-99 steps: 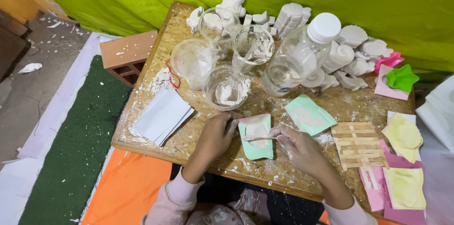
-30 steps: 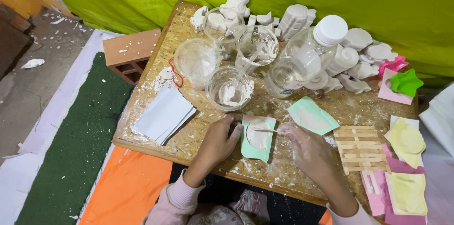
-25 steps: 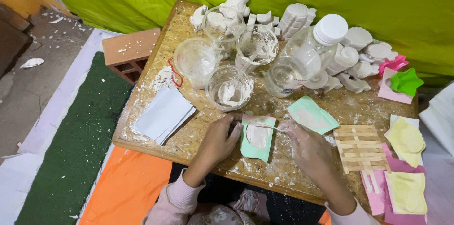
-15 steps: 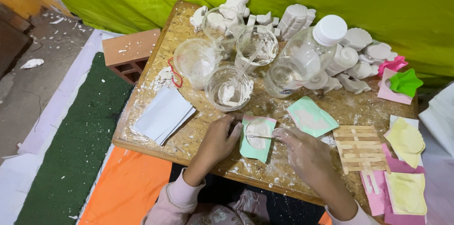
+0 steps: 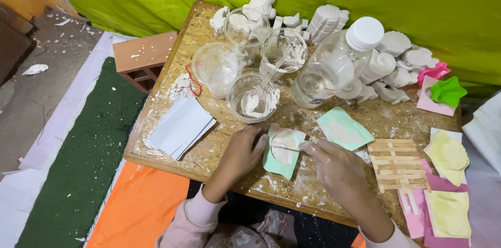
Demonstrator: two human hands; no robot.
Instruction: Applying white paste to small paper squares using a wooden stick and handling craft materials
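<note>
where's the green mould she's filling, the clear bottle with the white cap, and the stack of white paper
green mould [image 5: 277, 166], head view, lower green edge below the plaster fill
clear bottle [image 5: 327, 70], head view, middle of its clear body
stack of white paper [image 5: 179, 125], head view, centre of the top sheet

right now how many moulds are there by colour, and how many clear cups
Mint green moulds: 2, one under the hands, one beside
Yellow moulds: 2
Bright green star mould: 1
Clear cups: 4
Total: 9

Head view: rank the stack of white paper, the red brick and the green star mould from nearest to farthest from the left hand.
From the left hand:
1. Stack of white paper, just to its left on the table.
2. Red brick, off the table's far-left corner.
3. Green star mould, far right.
</note>
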